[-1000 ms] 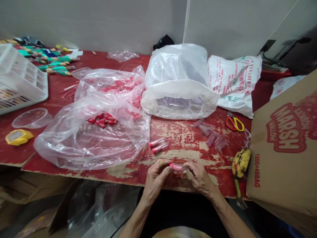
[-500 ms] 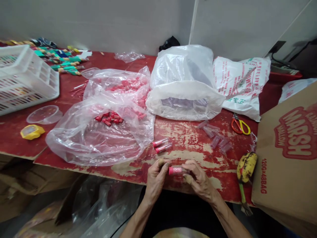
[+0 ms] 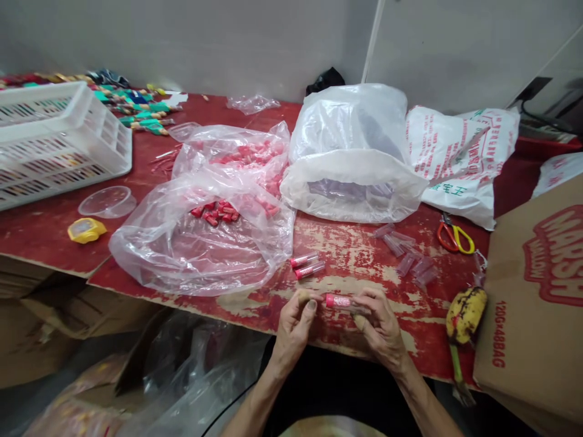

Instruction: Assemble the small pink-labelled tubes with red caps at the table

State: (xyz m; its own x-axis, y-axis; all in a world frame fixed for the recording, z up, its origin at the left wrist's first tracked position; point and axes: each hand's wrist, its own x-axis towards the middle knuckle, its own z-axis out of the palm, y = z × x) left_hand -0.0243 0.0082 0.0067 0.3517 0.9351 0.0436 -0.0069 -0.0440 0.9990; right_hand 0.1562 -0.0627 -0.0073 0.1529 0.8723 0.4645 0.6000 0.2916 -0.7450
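Both hands meet at the near edge of the worn red table [image 3: 346, 243]. My right hand [image 3: 380, 325] pinches a small clear tube with a pink red insert [image 3: 339, 301]. The fingertips of my left hand [image 3: 296, 321] are pinched at the tube's pink end. Two more filled tubes [image 3: 306, 266] lie just beyond the hands. Several empty clear tubes [image 3: 405, 255] are scattered to the right. A clear bag with small red pieces [image 3: 216, 213] lies open to the left.
A white bag of clear tubes [image 3: 353, 182] stands behind, a printed white bag [image 3: 460, 158] beside it. Orange-and-yellow scissors [image 3: 453, 237], a spotted banana [image 3: 465, 306] and a cardboard box [image 3: 537, 303] are at right. A white crate [image 3: 59, 142], a clear lid [image 3: 107, 201] and a yellow object [image 3: 86, 229] are at left.
The view has turned left, so everything sits further right in the frame. Both hands stay together on the pink tube with only small finger shifts.
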